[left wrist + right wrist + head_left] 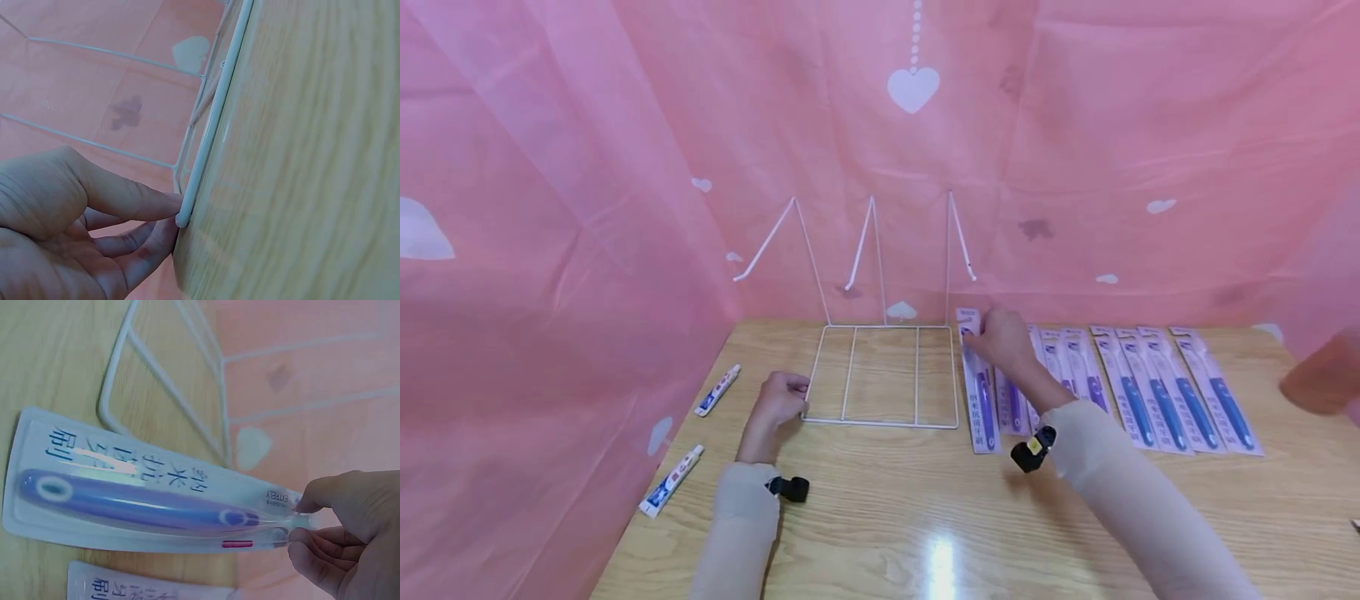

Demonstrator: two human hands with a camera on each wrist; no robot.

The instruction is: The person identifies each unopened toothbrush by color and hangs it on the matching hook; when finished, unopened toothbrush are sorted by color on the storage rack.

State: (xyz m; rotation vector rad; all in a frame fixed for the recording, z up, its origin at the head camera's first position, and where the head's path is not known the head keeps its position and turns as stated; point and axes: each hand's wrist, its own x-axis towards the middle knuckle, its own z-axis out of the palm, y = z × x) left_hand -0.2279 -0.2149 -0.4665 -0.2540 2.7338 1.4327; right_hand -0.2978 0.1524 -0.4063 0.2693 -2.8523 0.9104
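I find the left hand [778, 398] at the front-left corner of the white wire rack [883, 377], its fingers [140, 203] curled round and pinching the base wire there. The rack stands on the wooden table [880, 508] against the pink curtain [550, 208], with three angled hooks rising at its back.

The right hand [1000, 337] pinches the top end of a packaged purple toothbrush [979, 392] between thumb and fingers [325, 553]. That pack lies just right of the rack; its lower end is on the table, but I cannot tell whether the gripped end is lifted.

Further packs [1157, 387], purple and blue, lie side by side to the right. Two toothpaste tubes [717, 390] lie at the left table edge, well apart from the rack.
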